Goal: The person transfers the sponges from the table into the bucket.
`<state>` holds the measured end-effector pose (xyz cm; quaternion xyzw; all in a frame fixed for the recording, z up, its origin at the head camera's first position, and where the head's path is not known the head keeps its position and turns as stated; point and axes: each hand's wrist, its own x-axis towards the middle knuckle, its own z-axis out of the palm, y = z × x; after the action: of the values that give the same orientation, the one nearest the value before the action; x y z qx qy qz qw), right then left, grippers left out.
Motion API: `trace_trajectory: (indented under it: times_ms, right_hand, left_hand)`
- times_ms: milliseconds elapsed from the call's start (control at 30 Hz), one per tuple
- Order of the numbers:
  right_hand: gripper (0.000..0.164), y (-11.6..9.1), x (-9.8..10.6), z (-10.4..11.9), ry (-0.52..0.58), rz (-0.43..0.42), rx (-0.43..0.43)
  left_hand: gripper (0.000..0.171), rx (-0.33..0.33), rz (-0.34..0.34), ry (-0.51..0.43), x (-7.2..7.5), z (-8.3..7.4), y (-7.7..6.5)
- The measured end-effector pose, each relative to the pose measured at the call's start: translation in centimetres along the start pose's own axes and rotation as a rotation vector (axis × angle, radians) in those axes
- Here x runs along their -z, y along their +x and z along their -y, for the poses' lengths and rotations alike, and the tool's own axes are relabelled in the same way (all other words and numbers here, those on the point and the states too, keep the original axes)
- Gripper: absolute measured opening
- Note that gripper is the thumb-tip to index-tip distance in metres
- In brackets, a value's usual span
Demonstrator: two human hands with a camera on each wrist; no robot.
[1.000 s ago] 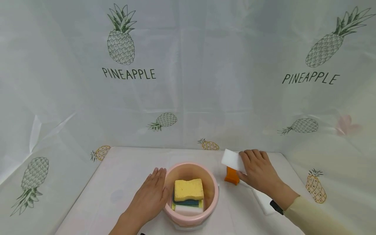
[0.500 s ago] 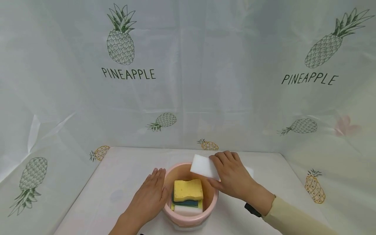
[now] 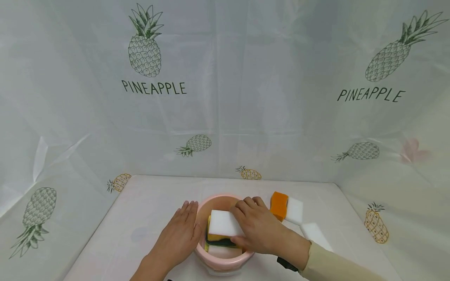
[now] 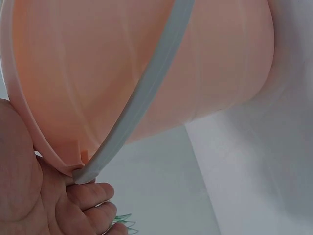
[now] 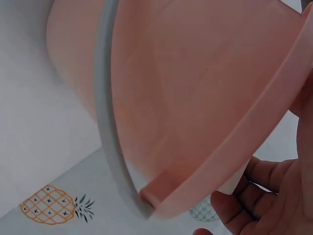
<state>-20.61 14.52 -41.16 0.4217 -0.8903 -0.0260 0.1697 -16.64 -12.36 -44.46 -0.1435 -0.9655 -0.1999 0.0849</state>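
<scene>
In the head view a pink bucket (image 3: 222, 266) stands at the front middle of the table. My left hand (image 3: 180, 236) rests at its left rim with straight fingers. The left wrist view shows that hand beside the grey handle (image 4: 146, 85). Over the bucket's mouth, my right hand (image 3: 259, 229) grips a white sponge (image 3: 222, 223) between thumb and fingers. Beneath it a yellow sponge (image 3: 218, 237) is mostly covered, with a dark green layer and a white block (image 3: 225, 252) lower in the bucket. The right wrist view shows the fingers and the sponge's edge just past the rim.
Right of the bucket lie an orange sponge (image 3: 279, 206), a white sponge (image 3: 294, 210) next to it, and another white piece (image 3: 316, 235) nearer the right forearm. A pale sheet printed with pineapples (image 3: 145, 56) hangs behind and around the white table (image 3: 158, 191).
My right hand has carried the white sponge leftward from beside the orange sponge to over the yellow one in the bucket. The left hand has stayed at the rim.
</scene>
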Motion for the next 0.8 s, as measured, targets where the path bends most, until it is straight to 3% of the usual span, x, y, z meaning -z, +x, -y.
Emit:
trace_trajectory:
  times_ms: [400, 800]
  right_hand:
    - [0.061, 0.3, -0.6, 0.7, 0.005, -0.008, 0.045]
    - [0.060, 1.2, -1.1, 0.1, -0.042, 0.024, 0.024]
  left_hand:
    - [0.057, -0.002, -0.002, 0.001, 0.0, 0.0, 0.0]
    - [0.057, -0.001, -0.017, 0.023, -0.3, 0.3, 0.1]
